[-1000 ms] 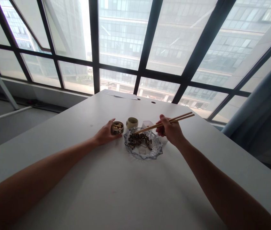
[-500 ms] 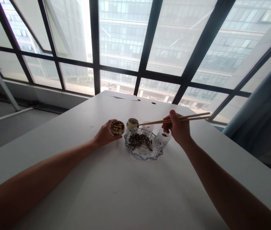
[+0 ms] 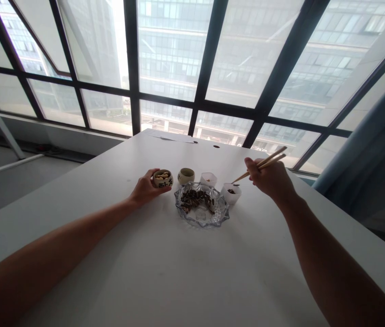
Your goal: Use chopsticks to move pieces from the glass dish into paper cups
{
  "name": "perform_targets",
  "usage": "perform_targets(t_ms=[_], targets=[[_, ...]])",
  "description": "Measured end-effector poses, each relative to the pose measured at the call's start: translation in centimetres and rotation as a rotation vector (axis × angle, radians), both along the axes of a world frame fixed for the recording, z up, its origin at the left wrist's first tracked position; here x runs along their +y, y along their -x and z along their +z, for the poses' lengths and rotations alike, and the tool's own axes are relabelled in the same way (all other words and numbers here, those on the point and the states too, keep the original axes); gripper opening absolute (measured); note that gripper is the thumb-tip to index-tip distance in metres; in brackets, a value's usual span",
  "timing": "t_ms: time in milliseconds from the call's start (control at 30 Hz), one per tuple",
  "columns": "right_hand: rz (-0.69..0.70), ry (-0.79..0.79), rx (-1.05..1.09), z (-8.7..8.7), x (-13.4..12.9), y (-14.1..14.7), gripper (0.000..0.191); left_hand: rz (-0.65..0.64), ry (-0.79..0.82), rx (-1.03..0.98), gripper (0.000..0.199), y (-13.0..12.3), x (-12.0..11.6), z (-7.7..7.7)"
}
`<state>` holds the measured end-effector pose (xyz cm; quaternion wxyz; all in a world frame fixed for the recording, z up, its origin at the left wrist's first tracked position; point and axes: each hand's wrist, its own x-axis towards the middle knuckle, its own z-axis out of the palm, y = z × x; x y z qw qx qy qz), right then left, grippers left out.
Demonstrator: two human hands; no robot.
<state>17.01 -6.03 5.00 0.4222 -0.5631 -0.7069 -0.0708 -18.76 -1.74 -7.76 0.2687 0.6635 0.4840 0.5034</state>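
Observation:
My left hand (image 3: pixel 144 187) is wrapped round a small ceramic cup (image 3: pixel 163 180) with dark characters on its side and pale brown pieces, perhaps peanuts, inside. A pair of wooden chopsticks (image 3: pixel 264 163) is held in my right hand (image 3: pixel 270 178), tips down over a white plastic cup (image 3: pixel 232 196) that has dark bits in it. A small dark piece shows at the tips. Between my hands a scalloped glass dish (image 3: pixel 202 218) holds several dark, seed-like pieces (image 3: pixel 192 200). Behind it are a second ceramic cup (image 3: pixel 186 175) and another white cup (image 3: pixel 209 178).
All of this stands on a white table (image 3: pixel 165 272). Near its far edge lie a flat sheet (image 3: pixel 170 138) and a dark round spot (image 3: pixel 216 146). Large windows rise behind, and a blue-grey curtain (image 3: pixel 369 150) hangs at the right.
My right hand has moved right, and the chopstick tips have gone from beside the rear ceramic cup to the right white cup. The cup in my left hand is now more upright.

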Motion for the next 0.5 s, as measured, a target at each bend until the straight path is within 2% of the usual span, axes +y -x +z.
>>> perform_targets(t_ms=[100, 233, 367, 500], targets=[[-0.039, -0.013, -0.014, 0.1, -0.1, 0.1, 0.052, 0.001, -0.001, 0.014, 0.092, 0.0, 0.1, -0.2], [0.001, 0.022, 0.027, 0.6, -0.8, 0.8, 0.057, 0.013, -0.027, 0.058, 0.091, 0.1, 0.2, -0.3], [0.196, 0.13, 0.192, 0.4, -1.4, 2.6, 0.063, 0.014, -0.057, 0.109, 0.088, 0.2, 0.3, -0.4], [0.411, 0.318, 0.255, -0.9, -1.6, 4.7, 0.065, -0.002, -0.062, 0.136, 0.087, 0.2, 0.3, -0.4]])
